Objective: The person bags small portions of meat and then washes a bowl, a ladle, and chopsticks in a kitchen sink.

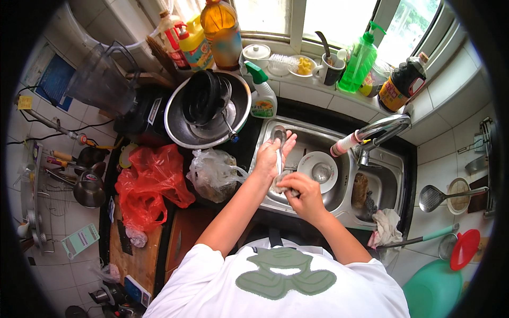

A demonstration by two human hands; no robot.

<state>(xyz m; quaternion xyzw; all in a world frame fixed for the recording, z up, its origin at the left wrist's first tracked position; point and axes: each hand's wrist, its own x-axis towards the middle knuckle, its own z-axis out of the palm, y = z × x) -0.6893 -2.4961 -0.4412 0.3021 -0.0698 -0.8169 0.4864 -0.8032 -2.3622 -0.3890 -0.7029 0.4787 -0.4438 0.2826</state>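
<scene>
Over the left basin of a double stainless-steel sink point(346, 206), my left hand point(270, 157) holds a metal spoon point(279, 139), its bowl pointing away from me. My right hand point(304, 192) grips a greyish cleaning cloth point(281, 183) against the handle end of the spoon, near my left wrist. Beneath and to the right of the hands, a white bowl point(306, 163) with a small clear dish point(322, 173) in it rests in the left basin. Thin utensils lie partly hidden beside the bowl.
A chrome faucet point(381, 133) arches over the sink. The right basin holds a brown cylindrical item point(360, 190) and a dark scourer point(371, 204). A metal basin point(171, 115) with black cookware, a spray bottle point(263, 97), a red plastic bag point(149, 179) and a clear bag point(212, 173) stand left.
</scene>
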